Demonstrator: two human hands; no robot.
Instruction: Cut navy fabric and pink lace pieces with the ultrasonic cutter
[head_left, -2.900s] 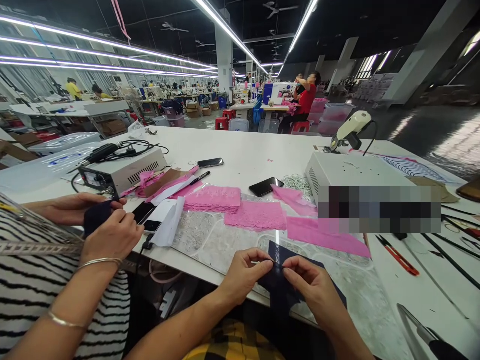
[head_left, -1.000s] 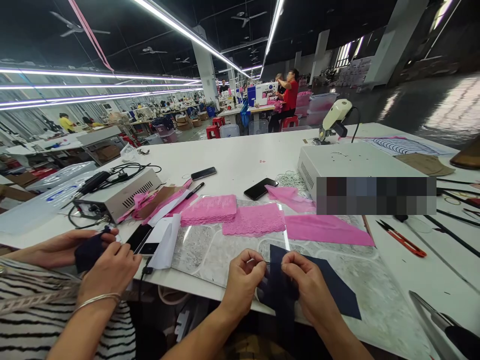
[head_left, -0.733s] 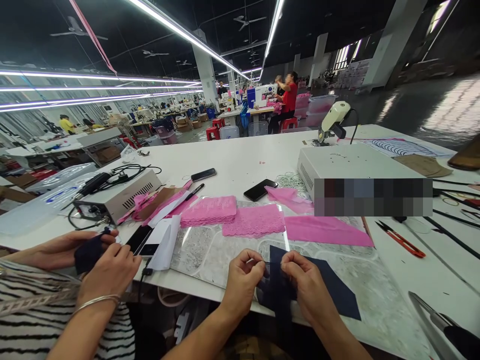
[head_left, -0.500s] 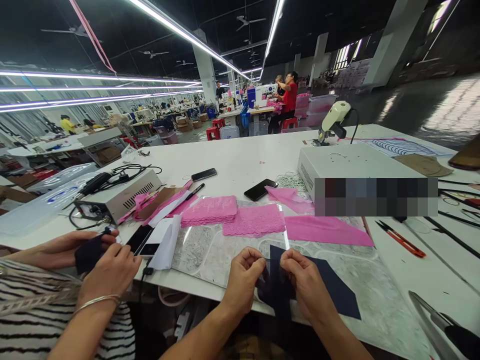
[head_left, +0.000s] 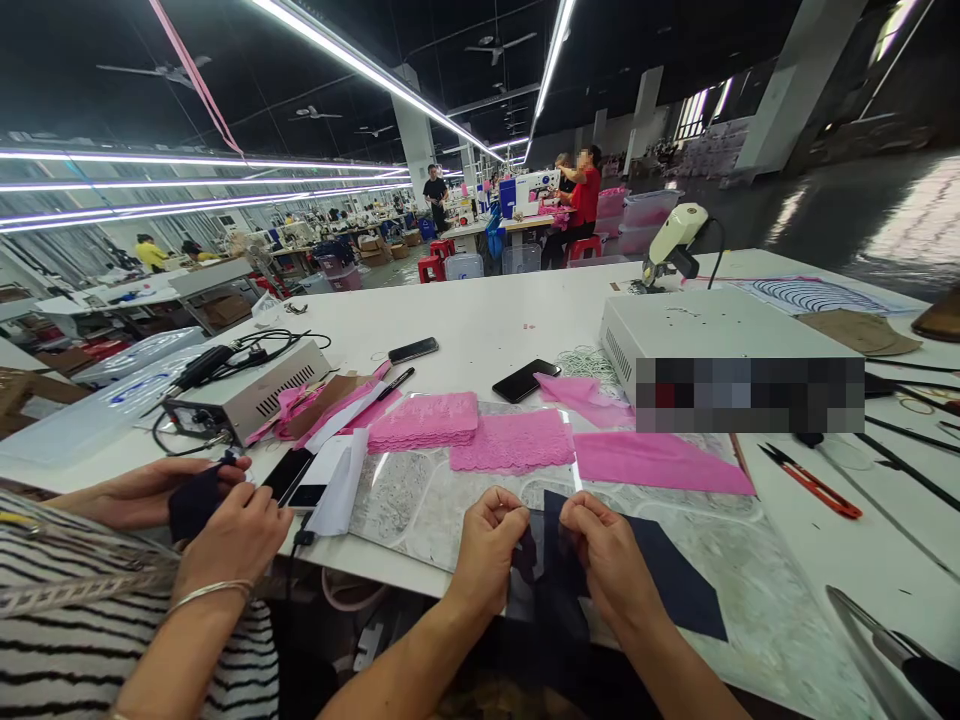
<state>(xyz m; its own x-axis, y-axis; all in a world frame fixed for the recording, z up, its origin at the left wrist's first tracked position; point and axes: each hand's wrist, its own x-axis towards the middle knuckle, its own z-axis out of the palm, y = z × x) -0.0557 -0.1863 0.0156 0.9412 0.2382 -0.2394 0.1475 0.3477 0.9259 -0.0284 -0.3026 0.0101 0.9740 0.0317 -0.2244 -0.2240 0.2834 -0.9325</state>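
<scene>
I'm seeing a co-worker's hand (head_left: pixel 244 530) working at a navy scrap (head_left: pixel 195 510), lower left. Lace stack (head_left: pixel 424 420) is lying mid-frame. Lower centre, left hand (head_left: pixel 487 550) is pinching navy cloth (head_left: pixel 556 565), fingertips together; cloth is hanging between both hands. Right hand (head_left: pixel 611 560) is pinching it too, thumb against finger. Navy panel (head_left: pixel 679 585) is lying just right; can't tell if it's joined. Snips (head_left: pixel 814 482) are resting far right.

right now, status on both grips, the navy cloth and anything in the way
Left grip and right grip pinched on navy cloth. Cloth hangs past the table's near edge. Pink lace lies beyond, not over it; co-worker's hands off left.
</scene>
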